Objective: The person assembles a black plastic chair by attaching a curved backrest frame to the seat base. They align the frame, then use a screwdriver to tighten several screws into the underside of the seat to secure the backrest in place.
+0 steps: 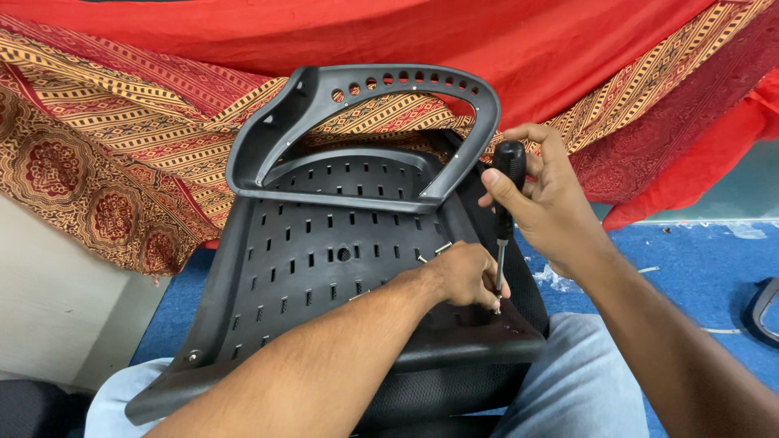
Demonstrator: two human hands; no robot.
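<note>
A black plastic chair back [324, 268] with rows of small slots lies across the person's lap in the middle of the frame, its lower edge resting on legs in light blue jeans [580, 381] at the bottom. A curved black frame piece [365, 85] with a row of round holes arches over the upper part of the panel, upper centre of the frame.

The right hand [548, 199], right of centre, is closed around the black handle of a screwdriver [505, 215], thumb pressed against the handle's side. The tool stands nearly upright, its thin metal shaft running down to the panel's lower right corner. The left hand [464, 274], just below and left of the right one, is curled with its fingertips pinched narrowly around the lower shaft near the tip, where it meets the plastic. Whether a screw sits under the tip cannot be told.

A few small pale screws [442, 247] show on the panel just beside the left hand's knuckles. Behind the chair part, red and patterned orange cloth [122, 138] fills the top of the frame. Blue floor [698, 268] shows at the right, with bits of white scrap on it
</note>
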